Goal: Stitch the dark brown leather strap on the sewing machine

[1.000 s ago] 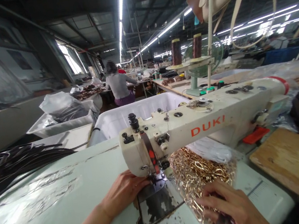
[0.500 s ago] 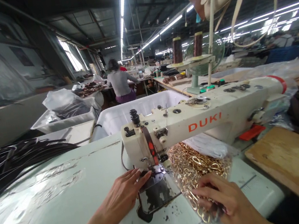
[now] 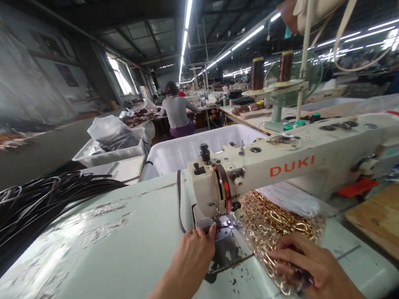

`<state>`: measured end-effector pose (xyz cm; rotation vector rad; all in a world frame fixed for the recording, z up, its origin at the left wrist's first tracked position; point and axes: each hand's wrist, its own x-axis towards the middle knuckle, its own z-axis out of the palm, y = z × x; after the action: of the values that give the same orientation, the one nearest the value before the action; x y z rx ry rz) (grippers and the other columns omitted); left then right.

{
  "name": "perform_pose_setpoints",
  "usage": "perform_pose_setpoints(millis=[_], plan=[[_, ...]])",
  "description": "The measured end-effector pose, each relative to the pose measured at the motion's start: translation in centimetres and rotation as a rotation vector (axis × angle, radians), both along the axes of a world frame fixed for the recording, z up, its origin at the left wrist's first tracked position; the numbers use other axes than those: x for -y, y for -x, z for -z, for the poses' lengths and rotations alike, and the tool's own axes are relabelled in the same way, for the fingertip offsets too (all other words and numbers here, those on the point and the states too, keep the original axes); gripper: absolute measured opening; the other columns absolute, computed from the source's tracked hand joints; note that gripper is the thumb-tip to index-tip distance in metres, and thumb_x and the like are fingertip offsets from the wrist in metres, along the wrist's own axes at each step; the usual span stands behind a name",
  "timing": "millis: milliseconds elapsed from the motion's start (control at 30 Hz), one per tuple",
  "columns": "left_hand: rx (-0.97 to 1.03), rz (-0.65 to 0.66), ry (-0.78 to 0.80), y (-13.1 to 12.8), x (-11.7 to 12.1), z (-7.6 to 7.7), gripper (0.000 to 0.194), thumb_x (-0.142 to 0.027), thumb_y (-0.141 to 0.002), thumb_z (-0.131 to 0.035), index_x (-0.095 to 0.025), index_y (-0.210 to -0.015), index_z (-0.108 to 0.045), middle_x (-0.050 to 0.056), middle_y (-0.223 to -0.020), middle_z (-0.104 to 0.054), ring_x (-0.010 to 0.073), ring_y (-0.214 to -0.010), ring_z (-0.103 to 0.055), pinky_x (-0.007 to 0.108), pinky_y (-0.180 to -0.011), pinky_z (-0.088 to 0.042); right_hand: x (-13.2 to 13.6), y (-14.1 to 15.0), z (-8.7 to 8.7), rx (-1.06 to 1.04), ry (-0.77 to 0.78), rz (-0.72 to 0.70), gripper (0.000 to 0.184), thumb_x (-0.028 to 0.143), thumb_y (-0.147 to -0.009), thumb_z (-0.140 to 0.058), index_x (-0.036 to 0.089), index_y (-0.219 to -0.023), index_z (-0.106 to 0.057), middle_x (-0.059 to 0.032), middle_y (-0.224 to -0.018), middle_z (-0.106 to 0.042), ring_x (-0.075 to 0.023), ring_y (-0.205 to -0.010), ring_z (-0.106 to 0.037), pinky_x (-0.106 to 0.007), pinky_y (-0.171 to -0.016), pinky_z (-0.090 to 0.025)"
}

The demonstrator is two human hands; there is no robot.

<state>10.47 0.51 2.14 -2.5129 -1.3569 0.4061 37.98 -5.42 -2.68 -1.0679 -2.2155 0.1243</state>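
Head view: the left hand [image 3: 193, 254], fingers loosely curled and gripping nothing, rests on the pale green table [image 3: 100, 266] beside the needle of the cream DUKI sewing machine [image 3: 300, 164]; keep fingertips clear there. The right hand [image 3: 312, 268] presses flat on the clear plastic bag of gold metal chain [image 3: 275, 221]. Since earlier, the left hand has edged closer to the needle.

One sewing machine [image 3: 300, 166], two thread cones [image 3: 257, 73], two white bins [image 3: 199, 147], one fan [image 3: 290, 89]
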Motion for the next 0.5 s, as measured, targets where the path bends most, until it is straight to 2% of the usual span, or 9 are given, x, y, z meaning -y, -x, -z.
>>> perform_pose_setpoints(millis=[100, 200, 333, 400, 467, 500], plan=[[-0.017, 0.001, 0.024, -0.5, 0.2, -0.2, 0.064, 0.009, -0.081, -0.039, -0.006, -0.143, -0.033, 0.015, -0.081, -0.065, 0.0271, -0.068, -0.066, 0.039, -0.059, -0.054, 0.2, 0.1, 0.0, -0.011, 0.033, 0.020, 0.027, 0.016, -0.093, -0.053, 0.027, -0.117, -0.058, -0.0066, -0.103, -0.054, -0.0154, -0.090, -0.059, -0.025, -0.071, -0.052], [0.044, 0.032, 0.065, -0.1, -0.3, -1.0, 0.060, 0.006, -0.082, -0.038, -0.007, -0.141, -0.038, 0.015, -0.084, -0.066, 0.0286, -0.071, -0.066, 0.040, -0.061, -0.053, 0.5, 0.3, -0.2, -0.030, 0.064, 0.029, 0.025, 0.018, -0.094, -0.054, 0.028, -0.117, -0.058, -0.0064, -0.105, -0.054, -0.0158, -0.091, -0.058, -0.027, -0.073, -0.051], [0.181, 0.031, 0.188, 1.3, -1.9, -2.6, 0.053, -0.002, -0.087, -0.035, -0.023, -0.133, -0.051, 0.009, -0.083, -0.068, 0.0258, -0.071, -0.067, 0.036, -0.062, -0.051, 0.6, 0.4, -0.5, -0.057, 0.070, 0.037, 0.023, 0.019, -0.094, -0.054, 0.028, -0.116, -0.058, -0.0058, -0.105, -0.054, -0.0167, -0.093, -0.058, -0.028, -0.075, -0.050], [0.247, 0.015, 0.286, 2.0, -2.8, -3.1, 0.053, -0.006, -0.087, -0.037, -0.030, -0.131, -0.052, 0.010, -0.092, -0.070, 0.0249, -0.078, -0.068, 0.032, -0.065, -0.051, 0.6, 0.4, -0.6, -0.068, 0.084, 0.038, 0.022, 0.020, -0.094, -0.055, 0.028, -0.114, -0.059, -0.0055, -0.105, -0.054, -0.0167, -0.093, -0.057, -0.029, -0.075, -0.049], [0.308, -0.020, 0.402, 2.5, -3.6, -3.3, 0.047, -0.012, -0.090, -0.037, -0.032, -0.129, -0.054, 0.009, -0.096, -0.070, 0.0233, -0.083, -0.068, 0.029, -0.067, -0.051, 0.6, 0.4, -0.6, -0.074, 0.100, 0.046, 0.021, 0.020, -0.094, -0.054, 0.027, -0.113, -0.060, -0.0057, -0.105, -0.054, -0.0169, -0.093, -0.057, -0.029, -0.076, -0.048], [0.332, -0.055, 0.468, 2.7, -3.9, -3.3, 0.044, -0.017, -0.092, -0.034, -0.032, -0.129, -0.054, 0.008, -0.090, -0.071, 0.0218, -0.079, -0.069, 0.027, -0.064, -0.052, 0.6, 0.4, -0.6, -0.076, 0.103, 0.049, 0.020, 0.020, -0.094, -0.053, 0.026, -0.112, -0.060, -0.0058, -0.105, -0.054, -0.0172, -0.093, -0.057, -0.030, -0.076, -0.048]])
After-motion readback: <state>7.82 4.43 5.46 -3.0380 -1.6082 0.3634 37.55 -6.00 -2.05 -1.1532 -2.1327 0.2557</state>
